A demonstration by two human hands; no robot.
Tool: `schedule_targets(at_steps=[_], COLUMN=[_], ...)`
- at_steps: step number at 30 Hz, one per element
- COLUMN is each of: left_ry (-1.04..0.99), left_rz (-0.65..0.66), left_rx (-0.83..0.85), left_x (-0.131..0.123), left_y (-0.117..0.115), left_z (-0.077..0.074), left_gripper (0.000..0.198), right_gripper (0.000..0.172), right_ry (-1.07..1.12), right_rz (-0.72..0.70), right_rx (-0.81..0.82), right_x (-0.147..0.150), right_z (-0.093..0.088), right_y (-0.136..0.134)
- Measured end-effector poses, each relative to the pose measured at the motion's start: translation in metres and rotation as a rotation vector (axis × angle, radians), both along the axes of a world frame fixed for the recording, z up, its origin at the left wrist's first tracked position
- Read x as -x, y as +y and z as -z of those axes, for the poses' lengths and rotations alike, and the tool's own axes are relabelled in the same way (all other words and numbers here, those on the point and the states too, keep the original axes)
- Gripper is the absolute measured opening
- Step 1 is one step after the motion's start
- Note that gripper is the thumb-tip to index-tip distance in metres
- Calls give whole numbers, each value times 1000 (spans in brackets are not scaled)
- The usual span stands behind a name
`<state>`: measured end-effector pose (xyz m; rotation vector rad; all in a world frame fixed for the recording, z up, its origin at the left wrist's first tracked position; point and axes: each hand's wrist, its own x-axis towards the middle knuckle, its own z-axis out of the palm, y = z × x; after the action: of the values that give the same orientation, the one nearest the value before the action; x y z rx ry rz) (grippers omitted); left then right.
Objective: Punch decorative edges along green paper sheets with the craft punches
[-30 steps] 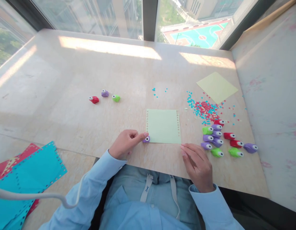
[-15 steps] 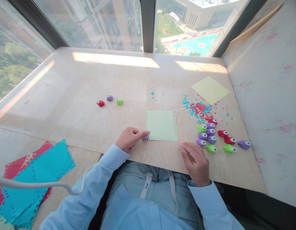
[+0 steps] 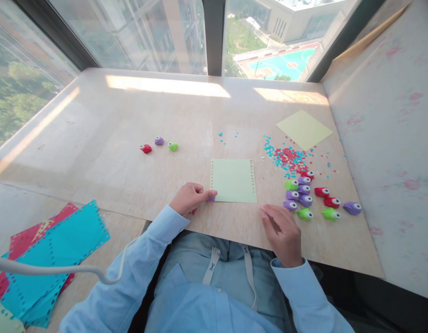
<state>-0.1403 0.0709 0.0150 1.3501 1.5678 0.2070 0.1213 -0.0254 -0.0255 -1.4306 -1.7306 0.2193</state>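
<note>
A pale green sheet of paper (image 3: 234,181) lies on the table, with small punched holes along its left and right edges. My left hand (image 3: 190,198) is closed on a small purple craft punch (image 3: 210,200) at the sheet's lower left corner. Its thumb lies over the top and hides most of the punch. Just right of the sheet's lower right corner, my right hand (image 3: 282,235) rests by the table's front edge, fingers curled together and nothing visible in them.
Several red, green and purple punches (image 3: 305,200) cluster at the right, below scattered red and blue paper bits (image 3: 290,160). A yellowish sheet (image 3: 304,130) lies behind them. Three punches (image 3: 159,140) stand left of centre. Blue and red punched sheets (image 3: 58,259) and a white cable (image 3: 61,267) are at lower left.
My left thumb has pressed down slightly on the purple punch, so less of it shows. My right hand has hardly moved.
</note>
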Motion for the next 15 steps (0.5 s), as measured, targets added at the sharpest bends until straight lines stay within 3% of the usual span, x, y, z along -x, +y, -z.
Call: schedule_targets(at_steps=[9, 15], left_ry=[395, 480], left_rz=[301, 311], left_rx=[-80, -58], left_x=[-17, -23], left_y=[15, 19], left_z=[-15, -13], left_gripper=[34, 23], right_gripper=[16, 18], right_ry=[-2, 21], right_rz=[6, 12], right_rx=[-24, -20], right_x=[2, 2], right_z=[-1, -2], right_y=[1, 2])
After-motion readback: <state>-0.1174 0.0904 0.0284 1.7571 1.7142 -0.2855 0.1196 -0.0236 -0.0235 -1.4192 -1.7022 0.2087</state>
